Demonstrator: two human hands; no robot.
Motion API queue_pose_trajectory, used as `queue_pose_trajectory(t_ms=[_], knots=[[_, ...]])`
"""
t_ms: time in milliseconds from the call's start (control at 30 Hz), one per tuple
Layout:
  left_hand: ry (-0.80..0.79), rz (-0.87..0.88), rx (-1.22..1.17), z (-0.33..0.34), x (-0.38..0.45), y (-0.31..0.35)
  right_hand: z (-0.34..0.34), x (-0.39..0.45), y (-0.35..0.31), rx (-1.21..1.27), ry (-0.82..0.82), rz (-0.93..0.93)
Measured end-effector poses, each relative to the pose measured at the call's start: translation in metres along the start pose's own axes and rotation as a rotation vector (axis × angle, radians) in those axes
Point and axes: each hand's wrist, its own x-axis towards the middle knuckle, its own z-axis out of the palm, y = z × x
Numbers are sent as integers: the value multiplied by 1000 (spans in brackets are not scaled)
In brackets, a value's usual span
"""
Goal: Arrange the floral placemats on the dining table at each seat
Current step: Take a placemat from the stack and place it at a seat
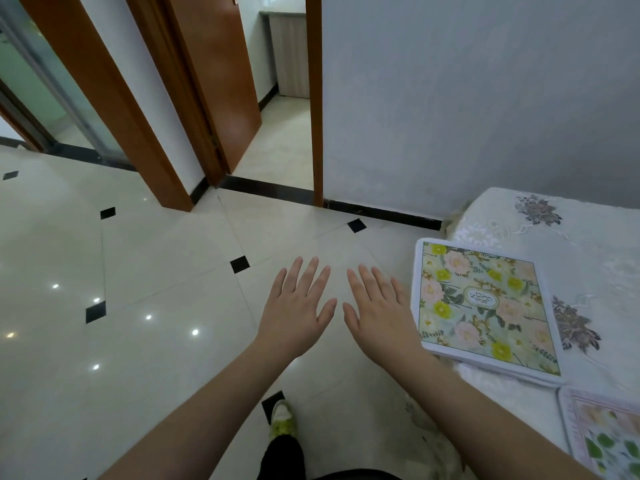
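Observation:
A floral placemat with pink and yellow flowers and a pale border lies flat near the left edge of the dining table, which wears a white embroidered cloth. A second placemat with a pinkish border shows partly at the bottom right corner. My left hand and my right hand are held out side by side over the floor, palms down, fingers spread, holding nothing. The right hand is just left of the first placemat's edge.
Glossy cream floor tiles with small black diamonds spread to the left. An open doorway with brown wooden frames lies ahead, beside a grey wall. My foot in a light shoe shows below.

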Motion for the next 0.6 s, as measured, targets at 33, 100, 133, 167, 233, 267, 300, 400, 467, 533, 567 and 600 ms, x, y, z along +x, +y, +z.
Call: queue_pose_trajectory(t_ms=[33,100,133,167,233,267,300,400,467,533,567,600], knots=[[2,5,-9,1,9,-9,2,10,-3,-14,-9,13],[1,30,-5,0,26,-30,6,31,-13,-53,-7,52],[-5,42,-2,-1,34,-41,7,41,-19,-62,-11,70],[-5,49,-4,-3,43,-54,7,51,-24,-69,-9,82],[5,59,-5,-9,60,-79,7,71,-36,-73,-10,87],[9,71,-5,-11,68,-91,7,80,-41,-68,-14,89],[9,85,-4,-14,75,-102,7,88,-46,-66,-29,95],[10,128,-3,-17,98,-125,10,110,-57,-98,-40,152],[4,166,-9,-19,112,-131,12,119,-61,-111,-37,208],[-3,185,-27,-19,123,-132,15,125,-61,-108,-29,244],[-5,189,-34,-18,129,-132,16,128,-60,-100,-31,261],[-9,195,-39,-17,134,-130,15,132,-57,-94,-28,281]])
